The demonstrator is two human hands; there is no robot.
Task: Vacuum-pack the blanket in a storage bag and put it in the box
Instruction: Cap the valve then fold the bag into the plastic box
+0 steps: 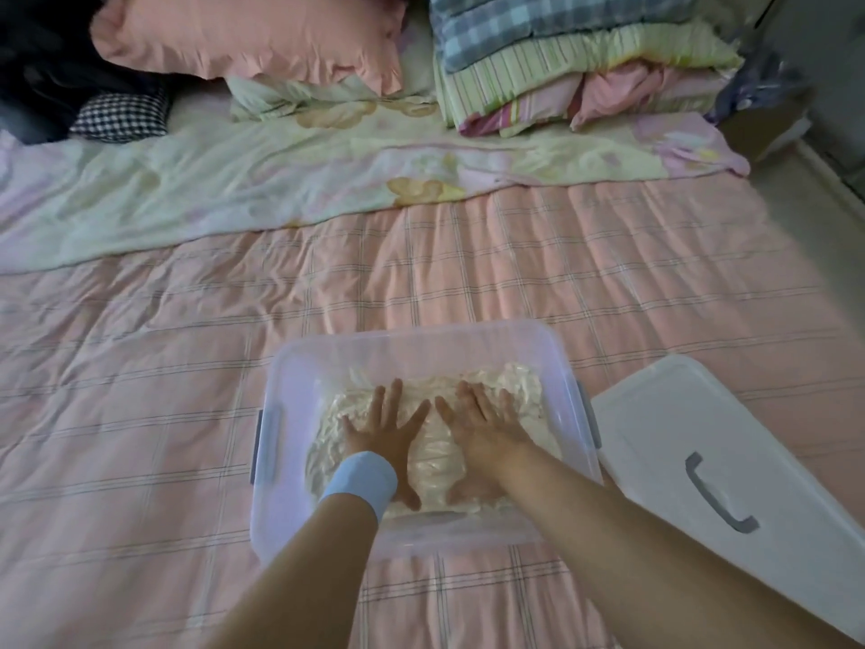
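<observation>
A clear plastic storage box with grey side latches stands on the pink checked bed. Inside it lies the vacuum bag with the cream blanket, wrinkled and flattened. My left hand, with a light blue wristband, presses flat on the bag with fingers spread. My right hand presses flat beside it, fingers straight. Both hands are inside the box, side by side, thumbs toward each other.
The box's white lid with a grey handle lies on the bed just right of the box. A floral sheet, a pink pillow and a stack of folded bedding lie at the far side.
</observation>
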